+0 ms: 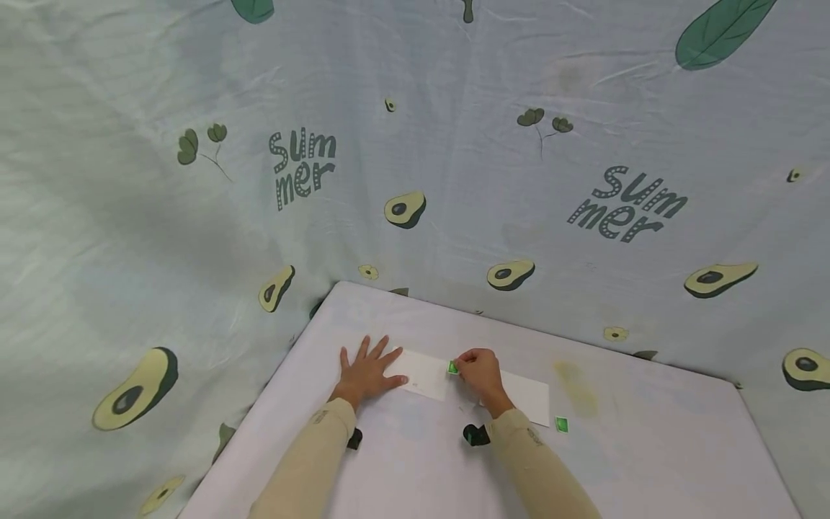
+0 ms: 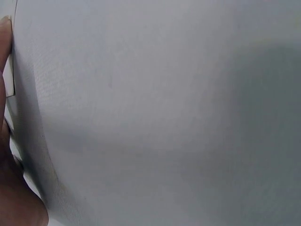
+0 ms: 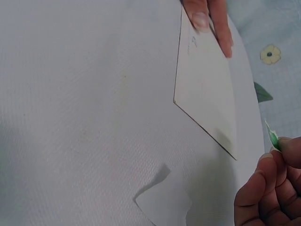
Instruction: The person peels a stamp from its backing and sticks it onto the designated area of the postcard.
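Note:
My left hand (image 1: 367, 375) lies spread with straight fingers. Its thumb and forefinger rest on the left end of a white card (image 1: 424, 375). In the right wrist view those fingers press the far end of that card (image 3: 204, 84), which bears small faint marks. Between the thumb and fingertips of my right hand (image 1: 481, 371) is a small green stamp (image 1: 452, 367) with a pale border. The stamp (image 3: 273, 136) is seen almost edge-on in the right wrist view, held up off the table just past the card's right end.
A second white card (image 1: 530, 398) lies partly under my right wrist, with another green stamp (image 1: 562, 424) by its lower right corner. A white paper piece (image 3: 164, 200) shows in the right wrist view. Printed cloth (image 1: 454, 144) hangs behind the white table (image 1: 415, 476), which has a yellowish stain (image 1: 576, 389).

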Demonstrator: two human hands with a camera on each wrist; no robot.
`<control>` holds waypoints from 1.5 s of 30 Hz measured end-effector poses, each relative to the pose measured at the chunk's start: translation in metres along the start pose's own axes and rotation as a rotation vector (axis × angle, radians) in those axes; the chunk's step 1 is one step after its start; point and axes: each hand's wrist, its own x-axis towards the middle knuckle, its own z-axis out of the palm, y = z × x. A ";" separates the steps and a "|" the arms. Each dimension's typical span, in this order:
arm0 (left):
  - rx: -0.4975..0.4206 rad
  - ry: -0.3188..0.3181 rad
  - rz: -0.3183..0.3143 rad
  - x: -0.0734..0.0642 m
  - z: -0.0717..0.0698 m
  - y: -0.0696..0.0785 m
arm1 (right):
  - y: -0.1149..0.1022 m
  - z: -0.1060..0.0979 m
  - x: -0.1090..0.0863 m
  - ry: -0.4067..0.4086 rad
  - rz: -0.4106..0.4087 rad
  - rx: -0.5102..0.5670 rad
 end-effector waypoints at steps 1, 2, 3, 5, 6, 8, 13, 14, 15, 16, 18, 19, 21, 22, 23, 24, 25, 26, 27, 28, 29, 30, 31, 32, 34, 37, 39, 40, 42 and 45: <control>0.000 -0.004 0.001 0.000 -0.001 0.001 | 0.000 -0.001 0.001 0.001 0.004 -0.002; 0.003 -0.007 0.001 0.000 -0.002 0.002 | -0.001 -0.001 0.001 -0.001 0.008 0.000; 0.004 -0.007 0.001 0.000 -0.003 0.003 | -0.001 -0.002 0.001 -0.002 0.010 -0.004; 0.006 -0.009 -0.002 -0.001 -0.004 0.005 | -0.001 -0.003 0.003 -0.007 0.014 0.000; 0.008 -0.009 -0.003 -0.001 -0.004 0.005 | -0.001 -0.003 0.003 -0.006 0.017 0.001; 0.012 -0.004 -0.004 -0.002 -0.005 0.005 | 0.000 -0.002 0.005 -0.006 0.015 0.008; 0.014 -0.001 -0.007 -0.003 -0.004 0.003 | 0.002 0.002 0.008 -0.009 0.015 0.022; 0.012 -0.001 -0.008 -0.003 -0.003 0.003 | 0.003 0.002 0.008 -0.011 0.016 0.021; 0.011 -0.003 -0.008 -0.003 -0.003 0.003 | 0.003 0.002 0.008 -0.010 0.017 0.022; 0.011 -0.003 -0.007 -0.002 -0.002 0.002 | 0.003 0.003 0.008 -0.010 0.020 0.023; 0.012 -0.004 -0.008 -0.002 -0.002 0.002 | 0.004 0.003 0.009 -0.011 0.021 0.023; 0.011 -0.004 -0.010 -0.001 -0.001 0.002 | 0.004 0.003 0.010 -0.011 0.021 0.022; 0.008 -0.003 -0.012 0.000 -0.001 0.003 | 0.004 0.004 0.011 -0.010 0.023 0.017; 0.009 -0.001 -0.012 0.000 -0.001 0.003 | 0.005 0.005 0.011 -0.010 0.026 0.017; 0.010 0.000 -0.013 0.000 -0.001 0.003 | 0.004 0.005 0.012 -0.009 0.027 0.014; 0.013 -0.002 -0.015 0.001 -0.001 0.003 | 0.004 0.006 0.012 -0.008 0.028 0.011; 0.016 -0.005 -0.018 0.001 -0.001 0.003 | 0.004 0.006 0.013 -0.008 0.030 0.012; 0.017 -0.004 -0.018 0.001 -0.001 0.003 | 0.004 0.006 0.013 -0.008 0.033 0.013; 0.021 -0.003 -0.019 0.002 -0.001 0.003 | 0.003 0.006 0.014 -0.010 0.037 0.015; 0.024 -0.004 -0.020 0.001 -0.001 0.004 | 0.003 0.007 0.014 -0.011 0.039 0.015; 0.026 -0.005 -0.021 0.001 -0.001 0.004 | 0.002 0.007 0.014 -0.013 0.040 0.011; 0.029 -0.011 -0.023 0.001 -0.001 0.004 | 0.002 0.007 0.013 -0.015 0.041 0.008; 0.026 -0.007 -0.021 0.001 -0.002 0.005 | 0.001 0.007 0.013 -0.018 0.041 0.004; 0.023 -0.003 -0.019 0.001 -0.002 0.005 | 0.001 0.007 0.013 -0.020 0.040 -0.001; 0.020 -0.003 -0.018 0.000 -0.003 0.006 | 0.000 0.008 0.013 -0.019 0.033 -0.014; 0.015 0.005 -0.017 -0.001 -0.003 0.006 | 0.000 0.008 0.013 -0.015 0.022 -0.024; 0.018 0.006 -0.019 -0.001 -0.002 0.005 | 0.000 0.009 0.014 -0.012 0.019 -0.028; 0.018 0.007 -0.019 -0.001 -0.002 0.005 | 0.000 0.009 0.014 -0.011 0.017 -0.029; 0.018 0.006 -0.022 -0.002 -0.002 0.005 | 0.001 0.010 0.016 -0.011 0.017 -0.028; 0.014 0.005 -0.021 -0.002 -0.002 0.006 | 0.003 0.011 0.017 -0.006 0.014 -0.027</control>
